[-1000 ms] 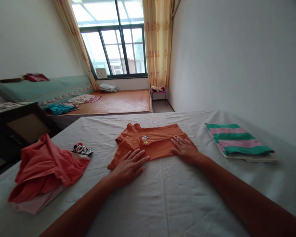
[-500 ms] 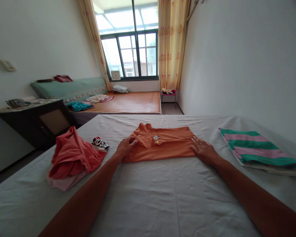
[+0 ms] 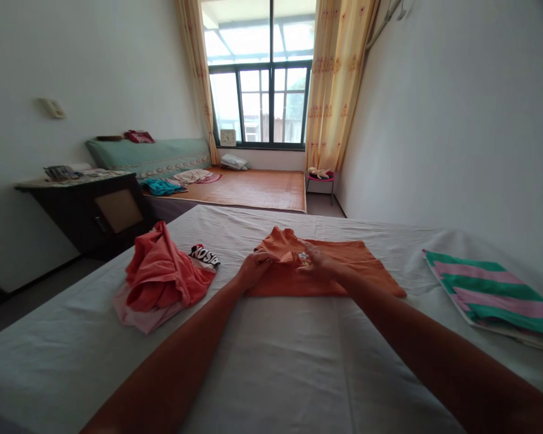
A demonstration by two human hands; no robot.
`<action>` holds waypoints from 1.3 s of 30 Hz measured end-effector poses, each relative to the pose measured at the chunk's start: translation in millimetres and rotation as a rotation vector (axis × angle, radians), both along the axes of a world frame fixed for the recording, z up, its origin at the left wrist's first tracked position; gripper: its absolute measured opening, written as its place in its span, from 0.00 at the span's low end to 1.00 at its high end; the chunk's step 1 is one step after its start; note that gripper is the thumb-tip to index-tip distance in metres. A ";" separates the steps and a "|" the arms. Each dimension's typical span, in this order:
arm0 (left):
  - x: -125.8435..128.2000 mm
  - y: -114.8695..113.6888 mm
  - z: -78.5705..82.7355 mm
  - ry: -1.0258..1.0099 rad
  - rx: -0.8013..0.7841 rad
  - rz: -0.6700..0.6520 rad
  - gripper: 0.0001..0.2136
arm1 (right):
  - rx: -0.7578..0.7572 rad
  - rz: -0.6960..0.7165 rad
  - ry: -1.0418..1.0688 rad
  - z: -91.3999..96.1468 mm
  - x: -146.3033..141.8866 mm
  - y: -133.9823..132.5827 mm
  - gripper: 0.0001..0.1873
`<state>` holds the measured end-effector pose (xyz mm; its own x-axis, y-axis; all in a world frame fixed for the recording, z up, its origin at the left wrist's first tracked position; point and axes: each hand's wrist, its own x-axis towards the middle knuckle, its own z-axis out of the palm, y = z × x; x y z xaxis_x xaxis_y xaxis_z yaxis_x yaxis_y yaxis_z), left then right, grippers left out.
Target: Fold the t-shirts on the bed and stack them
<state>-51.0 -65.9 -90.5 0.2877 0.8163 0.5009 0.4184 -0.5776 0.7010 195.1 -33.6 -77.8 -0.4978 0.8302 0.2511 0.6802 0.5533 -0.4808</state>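
Note:
An orange shirt (image 3: pixel 357 265) lies folded into a long flat shape, with a small printed figure near its middle. My left hand (image 3: pixel 253 270) is at the shirt's left end, its fingers curled onto the cloth by the sleeve. Over the middle of the shirt, beside the print, is my right hand (image 3: pixel 319 263), fingers apart and slightly blurred; whether it presses on the cloth I cannot tell. The collar sticks up at the far left edge of the shirt.
A crumpled coral garment (image 3: pixel 165 277) with a black-and-white lettered part lies left on the white sheet (image 3: pixel 294 361). Folded green-and-pink striped cloth (image 3: pixel 493 286) lies right. Beyond are a dark cabinet (image 3: pixel 90 211), a mat-covered bed (image 3: pixel 262 187) and a small stool (image 3: pixel 321 176).
My right hand has moved from the shirt's right end leftward to its middle. The shirt's right end now reaches further out, with a slanted edge. The view has shifted slightly left.

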 end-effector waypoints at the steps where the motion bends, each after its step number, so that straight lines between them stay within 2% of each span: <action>1: -0.6 -0.8 -0.2 0.000 0.004 -0.010 0.10 | -0.012 0.006 0.007 -2.4 -8.2 6.5 0.46; 3: -2.1 -1.5 -1.8 -0.008 -0.020 -0.004 0.10 | -0.039 0.032 0.017 -6.4 -19.4 17.5 0.38; 6: -4.0 -2.1 -5.4 -0.017 -0.110 0.043 0.17 | -0.103 0.076 0.044 -10.1 -25.9 29.7 0.22; 8: -4.3 -3.7 -6.1 0.018 -0.142 0.094 0.19 | -0.108 0.046 0.096 -12.6 -26.4 35.4 0.14; 10: -4.0 -6.5 -4.7 0.094 -0.117 0.152 0.16 | -0.101 -0.015 0.142 -16.4 -25.5 39.6 0.11; 14: -4.8 -11.7 -0.5 0.259 -0.008 0.190 0.10 | -0.102 -0.057 0.162 -24.5 -20.7 43.5 0.11; 17: -8.7 -13.3 1.3 0.361 -0.004 0.187 0.11 | -0.080 -0.061 0.117 -24.5 -13.9 43.1 0.11; 21: -12.5 -15.8 7.4 0.416 -0.017 0.153 0.13 | -0.033 -0.127 0.057 -12.4 -6.4 39.5 0.12; 24: -9.1 -20.4 13.8 0.372 0.060 0.130 0.13 | 0.089 -0.175 0.067 -0.5 -11.8 29.3 0.16; 26: -4.6 -24.4 15.8 0.354 0.094 0.146 0.14 | 0.201 -0.082 0.067 4.2 -21.3 18.0 0.19; 29: 2.7 -29.0 14.2 0.432 0.114 0.123 0.16 | 0.275 0.167 0.028 4.0 -34.3 2.0 0.20; 31: 7.4 -29.4 12.1 0.496 0.131 0.107 0.19 | 0.270 0.210 0.009 0.3 -35.1 -1.7 0.21; 35: 16.7 -23.6 11.6 0.559 0.140 0.175 0.10 | 0.126 0.058 -0.035 -8.5 -18.9 10.2 0.23; 39: 16.2 -15.9 14.2 0.417 0.093 0.257 0.09 | 0.016 0.007 -0.046 -14.5 -6.7 25.9 0.20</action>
<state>-34.8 -81.7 -76.4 0.2746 0.8444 0.4599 0.7891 -0.4712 0.3940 188.4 -7.6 -92.4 -0.5153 0.8223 0.2413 0.6972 0.5660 -0.4400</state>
